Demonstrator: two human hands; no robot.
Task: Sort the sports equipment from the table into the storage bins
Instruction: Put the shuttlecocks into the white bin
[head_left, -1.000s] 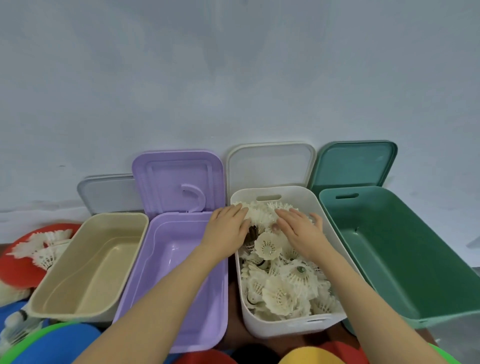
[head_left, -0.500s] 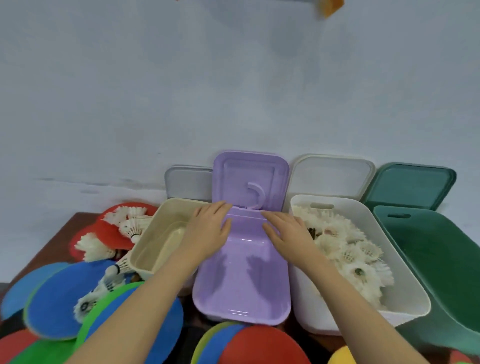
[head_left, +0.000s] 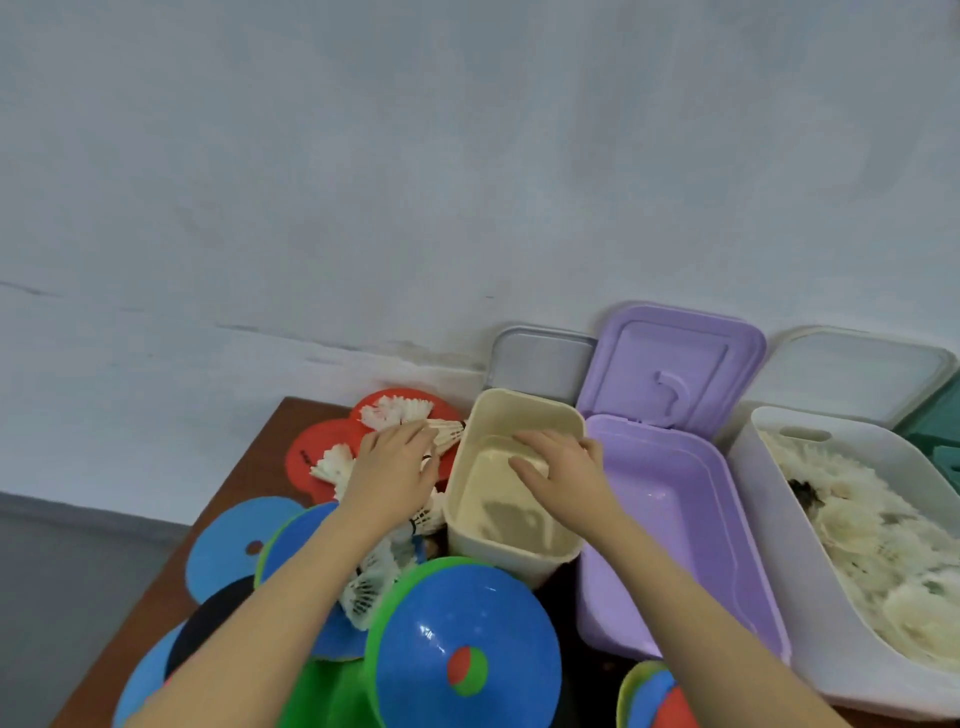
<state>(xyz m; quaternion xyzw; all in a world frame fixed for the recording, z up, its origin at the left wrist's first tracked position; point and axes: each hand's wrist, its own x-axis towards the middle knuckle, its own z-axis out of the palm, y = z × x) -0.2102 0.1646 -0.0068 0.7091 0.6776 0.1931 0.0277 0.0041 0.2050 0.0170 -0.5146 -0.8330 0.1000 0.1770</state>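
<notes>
1. The left hand (head_left: 392, 475) reaches over loose white shuttlecocks (head_left: 397, 411) near the table's (head_left: 260, 462) far left corner. Its fingers lie mostly straight and spread on top of them. It seems to hold nothing yet, though the palm hides what is under it.

2. The right hand (head_left: 563, 467) hovers over the cream bin (head_left: 511, 410), fingers relaxed and extended, with nothing in it. I cannot tell whether it touches the bin.

3. The shuttlecocks by the left hand lie on red discs (head_left: 311, 457), just left of the cream bin. More shuttlecocks (head_left: 371, 584) lie under the left forearm, between blue discs (head_left: 234, 540) and a blue-and-green disc (head_left: 462, 639) at the near edge.

4. To the right of the cream bin stand a purple bin (head_left: 675, 519), with nothing visible inside, and then a white bin (head_left: 748, 467) already heaped with shuttlecocks. A green bin (head_left: 948, 441) shows only at the picture's right edge. Lids lean against the wall behind the bins.

5. The step in hand looks like gathering another handful of shuttlecocks for the white bin.

6. To do it well, I would close the fingers gently round the feather skirts, since feathers crush easily, and scoop several at once.

7. Lift clear of the cream bin's wall. The carry crosses two bins, so a cupped right hand beneath would catch strays.

8. Leave the discs flat on the table.
</notes>
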